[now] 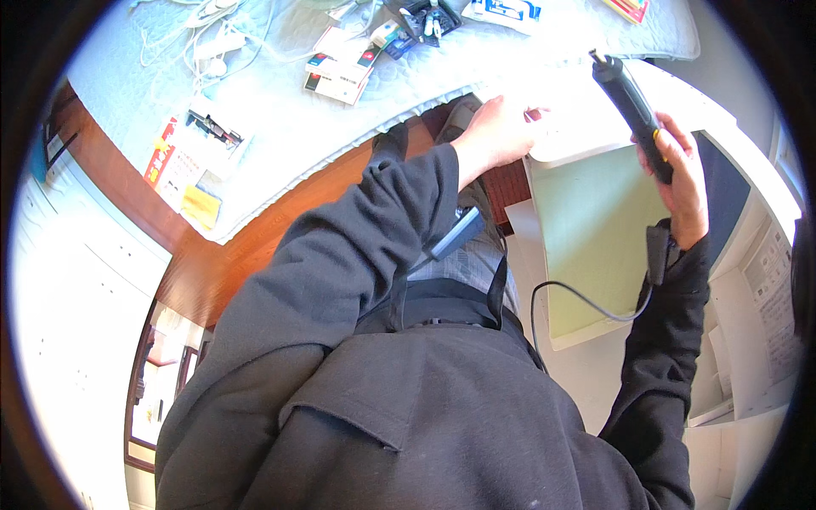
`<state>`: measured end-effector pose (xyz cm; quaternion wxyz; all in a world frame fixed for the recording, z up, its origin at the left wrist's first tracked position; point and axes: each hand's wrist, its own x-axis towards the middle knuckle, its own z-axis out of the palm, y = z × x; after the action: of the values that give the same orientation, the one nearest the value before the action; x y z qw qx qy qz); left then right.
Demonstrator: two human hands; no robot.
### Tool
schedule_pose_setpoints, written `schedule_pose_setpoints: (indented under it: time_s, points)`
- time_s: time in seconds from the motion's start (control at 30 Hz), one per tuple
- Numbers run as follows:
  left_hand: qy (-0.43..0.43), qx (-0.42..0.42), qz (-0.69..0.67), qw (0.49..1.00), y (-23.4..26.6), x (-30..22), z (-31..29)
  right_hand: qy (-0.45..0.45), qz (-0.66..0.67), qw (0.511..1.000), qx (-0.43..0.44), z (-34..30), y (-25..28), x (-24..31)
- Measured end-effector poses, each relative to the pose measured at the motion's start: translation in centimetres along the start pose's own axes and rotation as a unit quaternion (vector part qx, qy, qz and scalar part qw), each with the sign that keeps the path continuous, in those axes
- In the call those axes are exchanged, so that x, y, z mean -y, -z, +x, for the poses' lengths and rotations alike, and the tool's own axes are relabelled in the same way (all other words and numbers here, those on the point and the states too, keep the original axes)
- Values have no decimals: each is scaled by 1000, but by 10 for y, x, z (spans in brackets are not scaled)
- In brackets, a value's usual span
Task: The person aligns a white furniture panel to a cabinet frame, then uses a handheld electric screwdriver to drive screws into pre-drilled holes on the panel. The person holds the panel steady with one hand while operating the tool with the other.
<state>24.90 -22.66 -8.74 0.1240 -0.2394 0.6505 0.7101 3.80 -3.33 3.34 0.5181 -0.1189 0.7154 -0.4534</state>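
My right hand (682,183) grips a black corded power tool (631,106) with an orange button, its tip pointing up and away. The tool's black cord (586,302) loops down past my wrist. My left hand (497,132) reaches forward and rests on the edge of a white board (586,119), fingers curled over it. Below that board lies a pale green panel (595,238), between my two arms. Both sleeves are black.
A light quilted mat (357,110) covers the surface ahead, strewn with white cables (204,42), small boxes (344,72) and a red and yellow package (183,166). Brown wooden floor (246,246) shows below it. White furniture (76,289) stands at left; papers (769,297) lie at right.
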Motion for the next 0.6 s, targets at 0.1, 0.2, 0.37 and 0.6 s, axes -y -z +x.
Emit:
schedule_pose_setpoints:
  time_s: [0.1, 0.2, 0.37, 0.6]
  points:
    - [-25, 55, 76, 995, -1, -4, 10, 5, 96, 995, -36, -26, -15, -15]
    - [-37, 51, 58, 996, -3, -4, 12, 19, 133, 991, -27, -44, -23, -23]
    - [-16, 25, 46, 998, -1, -13, 15, 24, 162, 986, -31, -62, -23, -32]
    - [23, 28, -268, 963, 34, -95, -39, 29, 241, 970, 10, -85, -30, -21]
